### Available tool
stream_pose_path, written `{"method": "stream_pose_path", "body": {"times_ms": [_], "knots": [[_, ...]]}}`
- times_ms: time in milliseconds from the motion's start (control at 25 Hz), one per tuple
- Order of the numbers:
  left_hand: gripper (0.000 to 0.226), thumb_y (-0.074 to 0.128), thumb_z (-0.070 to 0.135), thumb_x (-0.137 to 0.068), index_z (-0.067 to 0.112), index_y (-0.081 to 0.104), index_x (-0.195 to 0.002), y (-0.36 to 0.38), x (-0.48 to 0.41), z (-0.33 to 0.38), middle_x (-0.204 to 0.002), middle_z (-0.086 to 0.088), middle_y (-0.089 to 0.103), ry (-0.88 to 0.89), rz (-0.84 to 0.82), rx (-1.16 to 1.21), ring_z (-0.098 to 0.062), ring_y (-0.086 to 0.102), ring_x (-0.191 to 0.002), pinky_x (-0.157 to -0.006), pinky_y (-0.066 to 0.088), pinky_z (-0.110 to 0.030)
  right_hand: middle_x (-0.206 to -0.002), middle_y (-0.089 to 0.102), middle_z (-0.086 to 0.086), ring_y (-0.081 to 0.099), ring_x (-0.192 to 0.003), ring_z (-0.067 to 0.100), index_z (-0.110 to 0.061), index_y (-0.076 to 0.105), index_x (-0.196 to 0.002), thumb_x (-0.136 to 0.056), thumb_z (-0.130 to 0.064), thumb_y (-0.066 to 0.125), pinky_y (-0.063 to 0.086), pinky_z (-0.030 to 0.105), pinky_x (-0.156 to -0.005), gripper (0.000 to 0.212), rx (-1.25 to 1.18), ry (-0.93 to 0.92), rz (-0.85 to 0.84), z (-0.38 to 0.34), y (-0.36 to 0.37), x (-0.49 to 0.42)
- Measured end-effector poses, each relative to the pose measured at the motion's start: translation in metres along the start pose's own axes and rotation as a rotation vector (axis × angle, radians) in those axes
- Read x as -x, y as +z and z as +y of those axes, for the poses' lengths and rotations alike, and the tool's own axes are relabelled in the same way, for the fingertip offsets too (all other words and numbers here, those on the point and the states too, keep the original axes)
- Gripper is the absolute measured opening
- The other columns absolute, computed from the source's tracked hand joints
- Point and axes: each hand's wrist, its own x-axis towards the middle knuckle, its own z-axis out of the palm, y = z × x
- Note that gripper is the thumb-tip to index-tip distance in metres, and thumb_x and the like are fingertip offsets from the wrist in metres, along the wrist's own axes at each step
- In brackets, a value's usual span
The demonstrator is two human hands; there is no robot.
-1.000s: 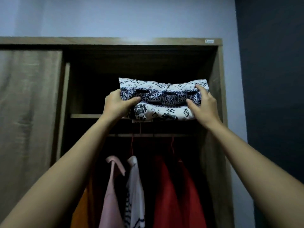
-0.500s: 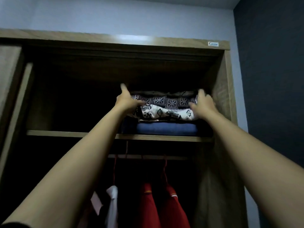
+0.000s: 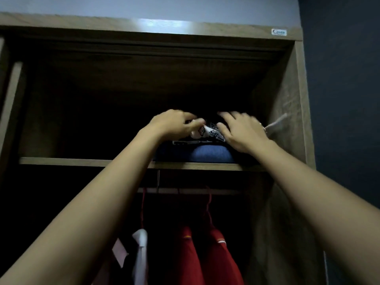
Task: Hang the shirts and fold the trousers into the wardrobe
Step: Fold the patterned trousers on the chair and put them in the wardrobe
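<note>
The wardrobe (image 3: 160, 25) looks like wood-grain board in a dull brown, matt nearly everywhere, though its top front edge carries a soft pale sheen of reflected light. Its right side panel (image 3: 287, 120) shows a coarser, streaky grain. The shelf (image 3: 82, 162) has the same smooth, matt wood look. On it the patterned trousers (image 3: 211, 133) are thin, soft printed cloth, creased; the folded blue garment (image 3: 209, 154) beneath is thicker, matt, finely textured cloth. Below hang the red garments (image 3: 216, 254) in smooth cloth and a white shirt (image 3: 140, 243), matt. The small sticker (image 3: 278, 32) looks glossy. The dark wall (image 3: 339, 99) to the right is matt, faintly rough.
</note>
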Motion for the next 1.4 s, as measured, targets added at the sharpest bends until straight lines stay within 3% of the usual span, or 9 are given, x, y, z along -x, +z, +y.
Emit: {"method": "stream_pose_path", "body": {"times_ms": [160, 360, 520, 720, 880, 1000, 1080, 1200, 1400], "knots": [[0.066, 0.061, 0.069, -0.071, 0.040, 0.047, -0.129, 0.001, 0.001, 0.001, -0.124, 0.001, 0.061, 0.041, -0.179, -0.045, -0.020, 0.057, -0.108, -0.086, 0.045, -0.031, -0.147, 0.040, 0.006, 0.041, -0.131, 0.028, -0.038, 0.025, -0.142, -0.074, -0.081, 0.031, 0.033, 0.040, -0.105, 0.082, -0.194, 0.060, -0.480, 0.018, -0.005, 0.004], [0.061, 0.073, 0.037, -0.075, 0.036, 0.046, -0.130, -0.014, -0.002, -0.029, -0.116, 0.005, 0.062, 0.080, -0.318, 0.094, -0.012, 0.058, -0.100, -0.089, 0.047, -0.029, -0.131, 0.055, 0.006, 0.052, -0.117, 0.026, -0.032, 0.044, -0.131, -0.086, -0.041, 0.056, 0.040, 0.031, -0.095, 0.047, -0.188, -0.012, -0.499, 0.032, -0.022, -0.002], [0.056, 0.064, 0.027, -0.079, 0.039, 0.044, -0.129, -0.005, 0.000, -0.023, -0.108, 0.001, 0.064, 0.185, -0.182, -0.019, -0.018, 0.061, -0.095, -0.080, 0.049, -0.032, -0.121, 0.057, 0.009, 0.056, -0.107, 0.030, -0.044, 0.038, -0.132, -0.082, -0.009, 0.049, 0.047, 0.037, -0.088, 0.062, -0.020, -0.113, -0.510, 0.038, -0.031, 0.001], [0.049, 0.057, 0.020, -0.084, 0.039, 0.050, -0.129, -0.003, -0.004, -0.039, -0.118, 0.001, 0.065, 0.264, -0.143, -0.007, -0.017, 0.061, -0.102, -0.090, 0.049, -0.036, -0.119, 0.059, 0.009, 0.057, -0.107, 0.030, -0.036, 0.054, -0.122, -0.085, -0.006, 0.044, 0.047, 0.037, -0.086, 0.049, 0.085, -0.085, -0.452, 0.036, -0.040, -0.004], [0.062, 0.043, 0.031, -0.073, 0.047, 0.043, -0.132, 0.001, 0.008, -0.038, -0.132, 0.004, 0.056, 0.215, -0.203, 0.039, -0.012, 0.053, -0.110, -0.095, 0.041, -0.031, -0.125, 0.057, 0.006, 0.056, -0.111, 0.027, -0.031, 0.048, -0.129, -0.082, -0.007, 0.044, 0.045, 0.034, -0.091, 0.053, 0.108, -0.045, -0.688, 0.026, -0.042, 0.002], [0.058, 0.037, 0.038, -0.081, 0.042, 0.039, -0.138, -0.008, 0.019, -0.031, -0.147, 0.005, 0.040, 0.175, -0.292, 0.142, -0.015, 0.040, -0.130, -0.106, 0.031, -0.031, -0.132, 0.052, 0.016, 0.054, -0.106, 0.026, -0.014, 0.044, -0.135, -0.073, -0.012, 0.055, 0.046, 0.032, -0.082, 0.063, -0.165, 0.106, -0.840, 0.025, -0.046, 0.008], [0.046, 0.029, 0.040, -0.097, 0.032, 0.041, -0.140, -0.018, 0.015, -0.015, -0.148, 0.004, 0.038, 0.152, -0.159, 0.307, -0.011, 0.035, -0.133, -0.106, 0.028, -0.027, -0.147, 0.036, 0.017, 0.043, -0.127, 0.025, -0.008, 0.036, -0.140, -0.082, -0.032, 0.055, 0.038, 0.035, -0.102, 0.067, -0.355, 0.153, -0.694, 0.026, -0.046, 0.001], [0.054, 0.024, 0.047, -0.094, 0.021, 0.050, -0.133, -0.020, -0.011, 0.016, -0.138, -0.011, 0.052, 0.072, 0.156, 0.118, -0.029, 0.046, -0.128, -0.105, 0.038, -0.039, -0.153, 0.027, 0.013, 0.026, -0.141, 0.026, -0.012, 0.030, -0.144, -0.096, -0.051, 0.019, 0.020, 0.041, -0.116, 0.062, -0.300, 0.061, -0.335, 0.012, -0.031, -0.011], [0.055, 0.031, 0.056, -0.093, 0.021, 0.051, -0.130, 0.018, -0.031, 0.026, -0.136, -0.016, 0.050, -0.128, -0.199, -0.150, -0.034, 0.050, -0.121, -0.096, 0.040, -0.038, -0.156, 0.020, 0.010, 0.023, -0.142, 0.029, -0.027, 0.019, -0.147, -0.090, -0.060, 0.015, 0.018, 0.045, -0.115, 0.065, -0.157, 0.161, -0.514, 0.005, 0.005, -0.013]]}}
